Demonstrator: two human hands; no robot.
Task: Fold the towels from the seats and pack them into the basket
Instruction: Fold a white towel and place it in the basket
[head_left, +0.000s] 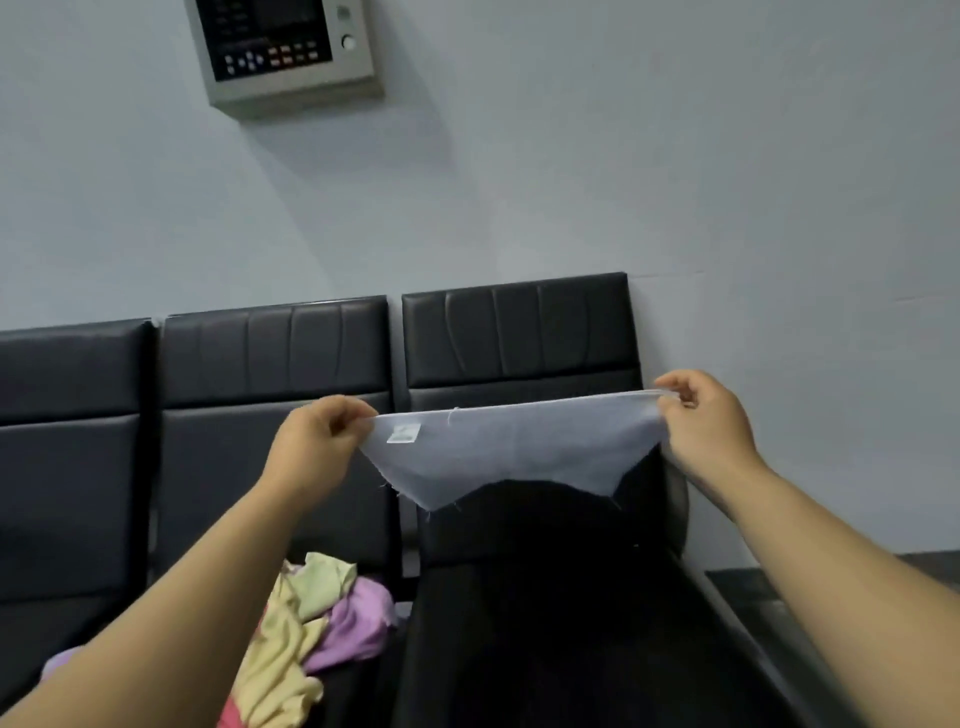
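A frayed pale-blue towel (514, 447) with a white label hangs taut at centre — the left hand (317, 441) pinches its 9 o'clock corner, the right hand (706, 421) its 3 o'clock corner. At 7 o'clock a crumpled heap of coloured towels (311, 613) lies on a black seat (234, 467).

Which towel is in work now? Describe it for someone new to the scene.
Find the row of black seats against the wall. Before the rightmost backrest, left hand and right hand pinch the pale blue towel with a white label taut in the air. Its neighbours, yellow, green and purple towels, lie heaped on the middle seat.
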